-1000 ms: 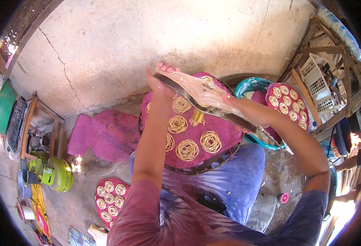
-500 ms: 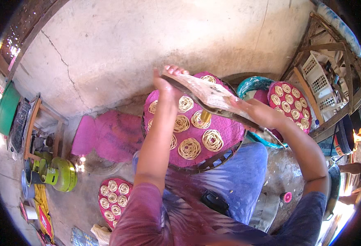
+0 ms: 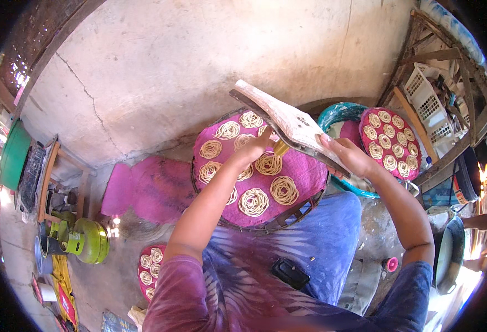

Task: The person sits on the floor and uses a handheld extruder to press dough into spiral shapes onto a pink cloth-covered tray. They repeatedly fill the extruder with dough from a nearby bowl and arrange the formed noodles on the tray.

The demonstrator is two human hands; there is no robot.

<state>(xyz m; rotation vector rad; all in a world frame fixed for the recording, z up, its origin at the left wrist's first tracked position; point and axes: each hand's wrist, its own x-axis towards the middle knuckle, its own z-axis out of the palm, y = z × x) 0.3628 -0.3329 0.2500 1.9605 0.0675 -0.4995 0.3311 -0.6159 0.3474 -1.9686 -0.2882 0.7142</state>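
Note:
A pale wooden hand press point(image 3: 293, 123), shaped like a long board, slopes down to the right over the round tray. Beneath it sticks out a short brass tube point(image 3: 280, 148). My right hand point(image 3: 351, 156) grips the press's lower right end. Under the board, my left hand point(image 3: 257, 148) is closed at the brass tube, its fingertips partly hidden. Below lies a large round tray lined with pink cloth point(image 3: 304, 171), bearing several coils of pale dough strands point(image 3: 253, 202). The coils near my left hand are partly covered by it.
A smaller pink-lined tray of coils point(image 3: 388, 115) rests at the right by a teal tub point(image 3: 332, 113). Another coil tray point(image 3: 143, 271) sits at lower left. Pink cloth point(image 3: 149, 185) covers floor at left, near a green gas cylinder point(image 3: 95, 240). Flames point(image 3: 483, 171) burn at far right.
My left hand has moved from the board's upper left end down to the brass tube beneath. The press has shifted slightly, with my right hand still on its lower end.

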